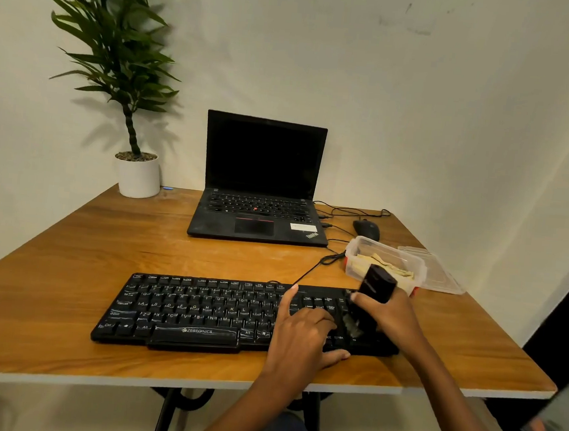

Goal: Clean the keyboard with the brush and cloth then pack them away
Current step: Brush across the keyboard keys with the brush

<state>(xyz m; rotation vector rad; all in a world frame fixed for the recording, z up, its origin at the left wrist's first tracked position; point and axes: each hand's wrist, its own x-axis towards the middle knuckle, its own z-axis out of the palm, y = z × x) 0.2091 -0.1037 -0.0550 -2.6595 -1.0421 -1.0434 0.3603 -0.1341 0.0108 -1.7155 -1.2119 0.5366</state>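
Head view. Keyboard [199, 307] lies on the table [67, 248]. Right hand [391, 317] grips the black brush [378, 283], fingers wrapped round its handle, bristles on the keyboard's right-end keys. Left hand [300, 333] rests on the keys just left of the brush, fingers loosely spread, grasping nothing. Cloth [388, 267] lies in an open container [353, 255] just behind the keyboard's right end.

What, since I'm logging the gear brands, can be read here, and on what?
"ZEBRONICS": space bar of the keyboard
"ThinkPad": laptop palm rest, right corner
"Alt", "Ctrl": keyboard keys
White sticker on laptop: too small to read
Mark on brush handle: blurred
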